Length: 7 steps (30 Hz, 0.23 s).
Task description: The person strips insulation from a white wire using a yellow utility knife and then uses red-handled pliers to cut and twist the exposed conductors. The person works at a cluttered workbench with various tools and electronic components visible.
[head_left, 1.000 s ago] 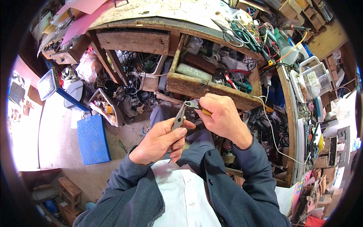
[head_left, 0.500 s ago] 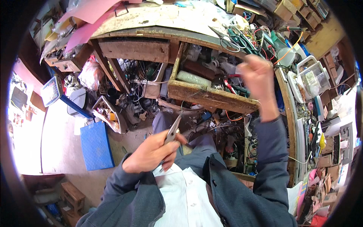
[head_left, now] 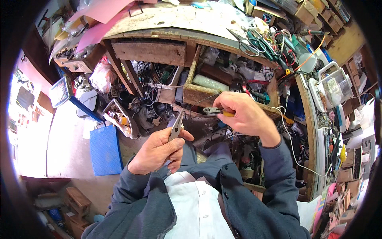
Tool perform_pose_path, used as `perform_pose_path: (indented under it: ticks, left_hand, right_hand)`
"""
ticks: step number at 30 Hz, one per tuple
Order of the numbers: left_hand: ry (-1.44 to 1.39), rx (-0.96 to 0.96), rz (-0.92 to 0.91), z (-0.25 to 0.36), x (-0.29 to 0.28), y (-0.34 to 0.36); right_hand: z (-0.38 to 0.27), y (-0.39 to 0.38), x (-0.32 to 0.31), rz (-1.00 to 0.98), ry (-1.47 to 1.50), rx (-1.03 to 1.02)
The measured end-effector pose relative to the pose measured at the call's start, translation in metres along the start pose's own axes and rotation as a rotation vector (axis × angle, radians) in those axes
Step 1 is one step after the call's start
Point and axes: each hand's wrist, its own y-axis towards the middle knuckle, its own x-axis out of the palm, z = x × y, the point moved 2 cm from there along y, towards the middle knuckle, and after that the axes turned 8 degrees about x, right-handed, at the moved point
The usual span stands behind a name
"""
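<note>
My left hand (head_left: pixel 161 149) is closed around a pair of long-nose pliers (head_left: pixel 177 126), their slim grey jaws pointing up and away from me. To its right, my right hand (head_left: pixel 246 115) grips a second pair of pliers (head_left: pixel 213 110); this one has a short, blunt head and a yellow handle partly hidden by my fingers. The blunt head points left, a short gap from the long-nose tips. Just beyond both tools is a pulled-out wooden drawer (head_left: pixel 205 94), holding a bubble-wrapped bundle (head_left: pixel 210 83), a brown block and assorted loose parts.
A cluttered workbench (head_left: pixel 191 20) runs across the far side, with large scissors (head_left: pixel 248 47) and tangled wires at its right. Clear plastic container (head_left: pixel 336 89) stands on the right. A blue-platform scale (head_left: pixel 105 151) and an open box (head_left: pixel 121 119) are on the left floor.
My right hand has come down and left from the drawer's right side, and blunt-headed pliers now show in it. My left hand keeps its long-nose pliers. The view has shifted slightly.
</note>
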Motion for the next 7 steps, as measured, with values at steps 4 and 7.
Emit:
perform_pose_path:
  ticks: [4, 7]
  left_hand:
    - [-0.065, -0.028, -0.033, -0.005, 0.002, 0.007]
    - [-0.078, -0.033, -0.048, -0.007, 0.003, 0.01]
  right_hand:
    - [0.0, -0.004, 0.04, 0.036, 0.701, 0.257]
    - [-0.007, -0.001, 0.06, -0.047, 0.799, 0.383]
